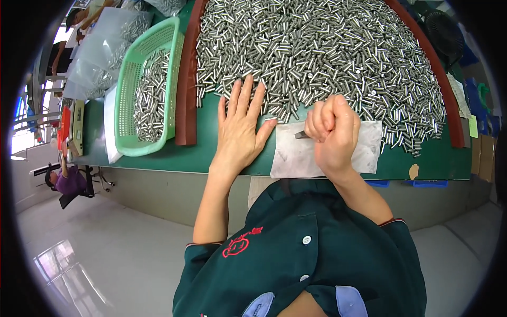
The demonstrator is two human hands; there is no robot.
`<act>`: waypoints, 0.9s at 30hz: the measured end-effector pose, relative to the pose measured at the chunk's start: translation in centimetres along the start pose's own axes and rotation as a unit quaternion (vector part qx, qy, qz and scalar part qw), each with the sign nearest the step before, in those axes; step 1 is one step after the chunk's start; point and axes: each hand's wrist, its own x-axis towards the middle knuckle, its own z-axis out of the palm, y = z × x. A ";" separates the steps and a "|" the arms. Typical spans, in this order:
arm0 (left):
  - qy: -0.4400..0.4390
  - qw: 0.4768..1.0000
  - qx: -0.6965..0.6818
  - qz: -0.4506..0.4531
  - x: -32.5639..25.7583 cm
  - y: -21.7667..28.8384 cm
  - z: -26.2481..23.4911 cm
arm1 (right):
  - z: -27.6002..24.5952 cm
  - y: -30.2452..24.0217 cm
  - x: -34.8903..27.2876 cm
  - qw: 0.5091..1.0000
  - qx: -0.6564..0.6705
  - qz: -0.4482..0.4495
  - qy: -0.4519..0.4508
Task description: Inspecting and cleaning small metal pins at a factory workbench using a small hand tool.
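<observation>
Silvery pins point(317, 53), left hand point(239, 129) splayed palm-down at their edge, right hand point(336, 132) curled around a grey piece point(300, 135)

silvery pins point(322, 53) | cylindrical, heaped on table point(449, 162) | grey piece point(300, 135), mostly hidden | in right hand point(336, 132)

A factory workshop: green workbench point(443, 164), bagged metal parts point(116, 45), loose metal pins point(317, 53) (a whole heap).

Silver pins point(317, 58), pale green basket point(124, 113)
</observation>
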 end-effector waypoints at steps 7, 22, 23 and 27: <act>0.060 0.993 -0.103 -0.001 -0.1 -0.6 -0.2 | -0.5 0.4 0.2 1.000 -0.005 -0.014 0.002; 0.199 0.957 -0.119 -0.175 -2.3 -0.3 -0.2 | -0.2 0.5 0.1 1.000 -0.015 -0.011 -0.009; 0.186 0.962 -0.100 -0.173 -2.1 -0.1 -0.1 | -0.2 0.5 0.1 1.000 -0.013 -0.011 -0.009; 0.197 0.960 -0.111 -0.165 -2.2 -0.3 0.3 | -0.2 0.4 0.1 1.000 -0.012 -0.010 -0.004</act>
